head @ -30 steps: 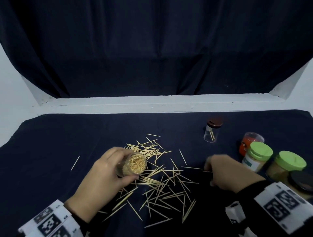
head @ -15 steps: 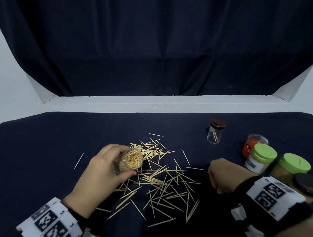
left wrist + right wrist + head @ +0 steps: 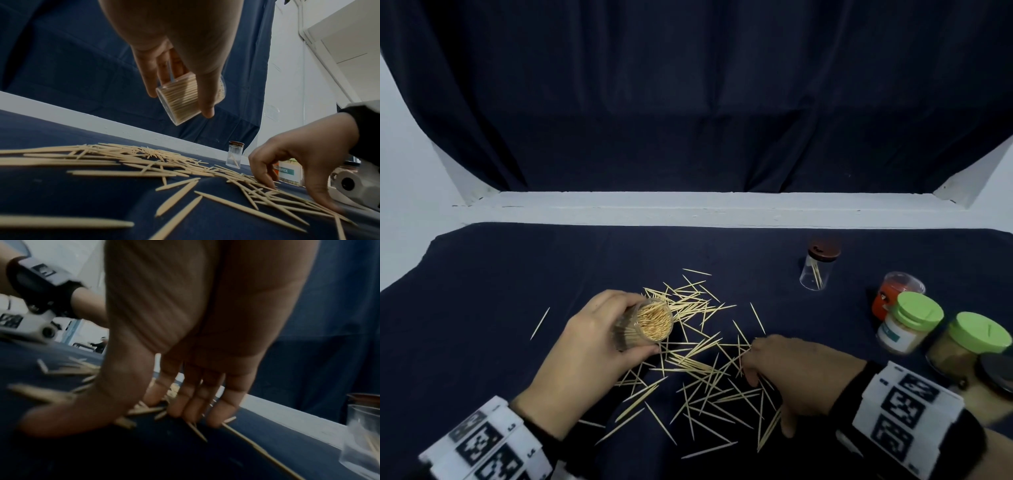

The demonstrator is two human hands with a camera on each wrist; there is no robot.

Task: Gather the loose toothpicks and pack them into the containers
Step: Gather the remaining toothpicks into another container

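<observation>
gripping a full clear container (image 3: 650, 325) in left hand (image 3: 585, 356), right hand (image 3: 794, 373) fingers pressing, uncurled, on loose toothpicks (image 3: 698, 359)

my right hand (image 3: 185, 353) is blurred at the wrist camera; the dark-lidded jar (image 3: 996, 377) is cut off by the head view's edge.

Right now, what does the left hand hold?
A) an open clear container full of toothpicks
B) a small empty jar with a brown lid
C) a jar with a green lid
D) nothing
A: the left hand grips a clear container, lidless and packed with toothpicks, tilted above the loose toothpicks.
</observation>
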